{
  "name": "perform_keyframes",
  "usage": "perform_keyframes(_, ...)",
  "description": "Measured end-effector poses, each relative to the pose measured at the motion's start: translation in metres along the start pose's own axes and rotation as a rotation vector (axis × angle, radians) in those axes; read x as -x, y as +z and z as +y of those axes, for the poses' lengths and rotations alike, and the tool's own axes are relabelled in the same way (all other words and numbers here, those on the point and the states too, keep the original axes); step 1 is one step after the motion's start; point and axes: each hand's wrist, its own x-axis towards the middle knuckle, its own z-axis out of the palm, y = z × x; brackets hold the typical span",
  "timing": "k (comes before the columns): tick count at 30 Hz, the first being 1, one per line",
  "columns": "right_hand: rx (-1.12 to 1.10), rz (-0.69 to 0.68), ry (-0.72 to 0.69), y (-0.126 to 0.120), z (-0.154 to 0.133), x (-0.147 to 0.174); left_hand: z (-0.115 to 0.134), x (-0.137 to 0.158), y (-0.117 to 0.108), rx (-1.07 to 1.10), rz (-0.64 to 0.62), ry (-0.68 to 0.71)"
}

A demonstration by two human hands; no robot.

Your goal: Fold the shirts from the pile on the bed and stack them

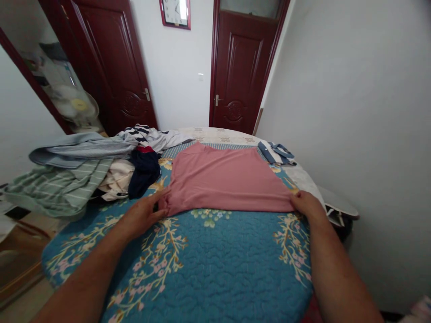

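A pink garment (229, 177) lies spread on a blue quilted cover (229, 260) with a floral pattern. Its near edge runs almost straight between my two hands. My left hand (150, 208) grips the bunched near-left corner, thumb toward me. At the opposite end, my right hand (305, 204) pinches the near-right corner. The cloth is fairly smooth in the middle, with creases gathered by my left hand. What kind of garment it is I cannot tell for certain.
Left of the pink cloth is a heap of loose clothes (81, 172), some hanging past the table edge. A folded striped garment (276, 153) lies at the back right. A white wall (370, 112) stands close on the right; two dark red doors (244, 67) are beyond the table.
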Motion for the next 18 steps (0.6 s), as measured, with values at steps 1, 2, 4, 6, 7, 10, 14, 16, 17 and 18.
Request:
perform_keyframes(1, -0.001, -0.001, 0.004, 0.001, 0.001, -0.001, -0.001, -0.001, 0.002, 0.025, 0.020, 0.015)
perform_keyframes(2, -0.006, -0.001, 0.010, 0.002, 0.001, -0.001, -0.003, -0.004, 0.003, 0.060, 0.041, 0.025)
perform_keyframes(4, -0.038, 0.025, 0.024, 0.004, 0.001, -0.002, -0.006, -0.011, 0.002, 0.139, 0.123, 0.012)
perform_keyframes(6, -0.085, 0.092, 0.041, 0.006, 0.000, -0.001, -0.010, -0.018, -0.001, 0.216, 0.257, -0.044)
perform_keyframes(7, -0.107, 0.130, 0.051, 0.006, 0.000, 0.000, -0.011, -0.021, -0.002, 0.269, 0.335, -0.081)
perform_keyframes(10, -0.152, 0.205, 0.071, 0.007, -0.003, 0.001, -0.010, -0.024, 0.000, 0.514, 0.456, -0.187)
perform_keyframes(14, -0.174, 0.189, 0.081, 0.007, -0.005, 0.000, -0.005, -0.017, 0.011, 0.682, 0.327, -0.314)
perform_keyframes(16, -0.161, 0.147, 0.088, 0.008, -0.005, -0.002, -0.001, -0.012, 0.016, 0.647, 0.239, -0.284)
perform_keyframes(17, -0.155, 0.130, 0.090, 0.008, -0.005, -0.002, 0.001, -0.010, 0.017, 0.600, 0.203, -0.234)
perform_keyframes(18, -0.151, 0.120, 0.092, 0.008, -0.005, -0.003, 0.003, -0.008, 0.018, 0.538, 0.175, -0.173)
